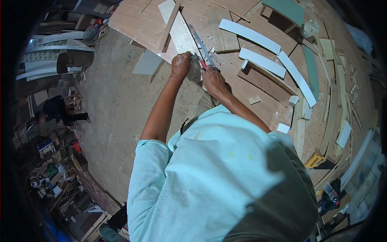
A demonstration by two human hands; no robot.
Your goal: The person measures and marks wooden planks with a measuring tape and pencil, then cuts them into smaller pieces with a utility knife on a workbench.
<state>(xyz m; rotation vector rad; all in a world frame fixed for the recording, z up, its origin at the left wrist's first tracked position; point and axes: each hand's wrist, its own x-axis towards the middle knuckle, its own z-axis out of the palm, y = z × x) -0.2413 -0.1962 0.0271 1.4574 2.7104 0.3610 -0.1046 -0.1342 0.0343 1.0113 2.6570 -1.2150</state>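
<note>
My left hand (181, 65) is closed at the table's near edge, its fingers on the top of a small dark grey flat piece (194, 69). Close beside it, my right hand (214, 82) is closed round a red-handled tool (203, 64), mostly covered by the fingers. A hand saw (200, 41) with a long toothed blade points away from me, its near end right at my right fingers. Under and beyond my left hand lies a long pale board (181, 36), with a narrow wooden strip (169, 26) across it.
Curved white-faced pieces (250, 35) and a curved wooden part (266, 82) lie on the wooden table (246, 115) to the right. Green-faced pieces (288, 10) are farther back. Offcuts line the right side. A bent-over person (56, 111) is at the left, beyond the concrete floor (107, 117).
</note>
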